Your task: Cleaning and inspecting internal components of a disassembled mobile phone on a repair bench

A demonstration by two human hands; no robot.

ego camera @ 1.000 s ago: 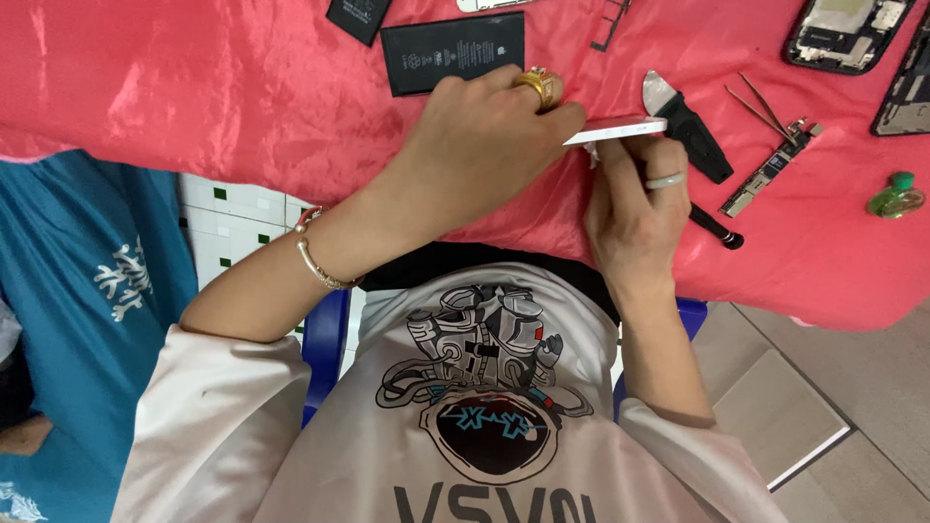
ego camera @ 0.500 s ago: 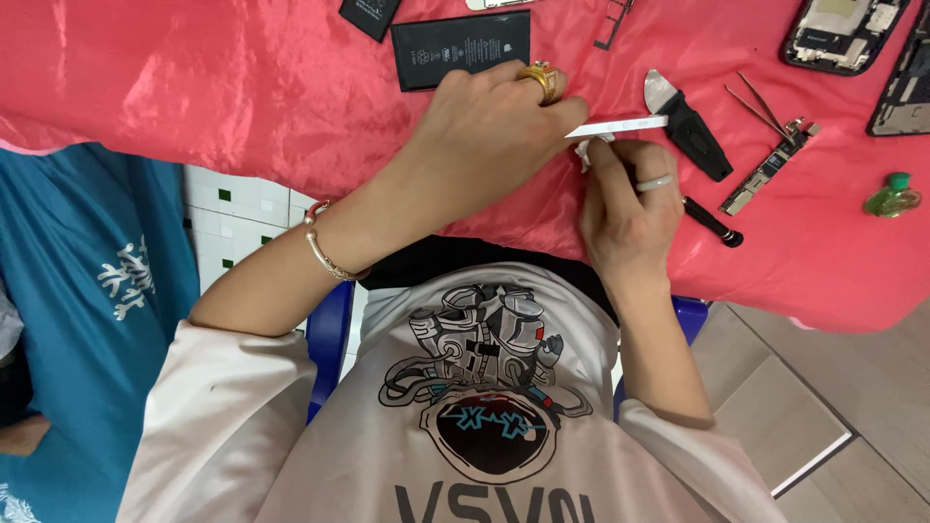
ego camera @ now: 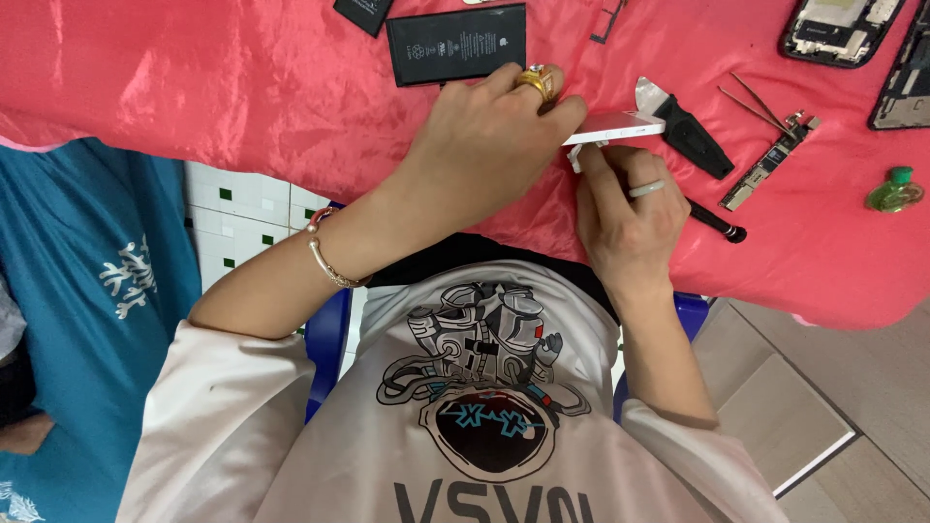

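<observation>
My left hand (ego camera: pixel 484 136), with a gold ring, grips a thin white phone body (ego camera: pixel 620 126) edge-on over the red cloth (ego camera: pixel 194 87). My right hand (ego camera: pixel 630 218), wearing a silver ring, sits just below the phone. It is closed on a thin black tool (ego camera: pixel 719 225) whose end sticks out to the right. The fingertips touch the phone's underside, and the tool's tip is hidden by the fingers.
On the cloth lie a black battery (ego camera: pixel 455 44), a black scraper with a metal blade (ego camera: pixel 688 131), tweezers (ego camera: pixel 756 102), a narrow circuit board (ego camera: pixel 770 165), a small green bottle (ego camera: pixel 893 189) and opened phone housings (ego camera: pixel 843 24). Blue fabric (ego camera: pixel 77 291) hangs at left.
Both hands keep their grips. The hands and the phone have barely shifted against the cloth.
</observation>
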